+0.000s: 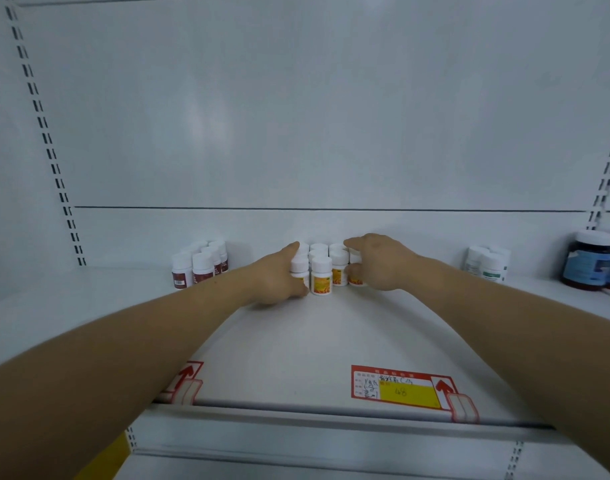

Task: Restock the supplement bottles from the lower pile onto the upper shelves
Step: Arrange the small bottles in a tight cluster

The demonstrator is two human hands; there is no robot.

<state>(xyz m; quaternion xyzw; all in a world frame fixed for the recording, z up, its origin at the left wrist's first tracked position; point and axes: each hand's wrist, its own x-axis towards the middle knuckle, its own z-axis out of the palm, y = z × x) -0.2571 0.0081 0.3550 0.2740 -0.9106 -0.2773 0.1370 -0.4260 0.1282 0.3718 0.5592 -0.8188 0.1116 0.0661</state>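
A tight cluster of small white-capped bottles with yellow-orange labels (321, 279) stands upright at the back middle of the white shelf (317, 337). My left hand (277, 280) is at the cluster's left side; its thumb and forefinger curl round the front-left bottle (299, 266). My right hand (378, 265) is at the right side, forefinger over the top and thumb low, holding the rightmost bottle (354, 258), which it mostly hides. Both forearms reach in over the shelf. The lower pile is out of view.
A group of white-capped bottles with dark red labels (198, 268) stands left of the cluster. Green-labelled white bottles (488, 265) and dark jars with blue labels (590, 261) stand at the right. A red and yellow price tag (400, 388) sits on the shelf's front rail.
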